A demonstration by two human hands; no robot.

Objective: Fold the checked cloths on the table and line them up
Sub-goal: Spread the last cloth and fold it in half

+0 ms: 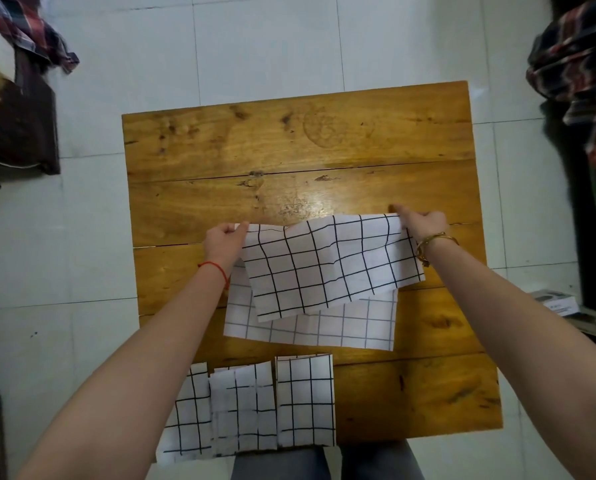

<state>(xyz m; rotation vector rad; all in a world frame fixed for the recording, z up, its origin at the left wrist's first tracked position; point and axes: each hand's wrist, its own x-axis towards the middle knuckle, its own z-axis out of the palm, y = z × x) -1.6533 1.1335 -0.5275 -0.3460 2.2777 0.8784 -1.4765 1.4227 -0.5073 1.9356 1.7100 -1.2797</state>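
Note:
A white cloth with a black grid [327, 265] is lifted over the middle of the wooden table [289, 150]. My left hand [224, 242] pinches its far left corner and my right hand [422, 223] pinches its far right corner. Under it another checked cloth [352, 327] lies flat and unfolded. Three folded checked cloths sit side by side at the table's near edge: the left one [189, 414] partly under my left forearm, the middle one [244, 410], and the right one [305, 400].
The table stands on a white tiled floor [272, 39]. Plaid garments hang at the far left [30, 26] and at the right [580, 64]. A dark piece of furniture [19, 126] is on the left. A small box [554, 301] lies on the floor at the right.

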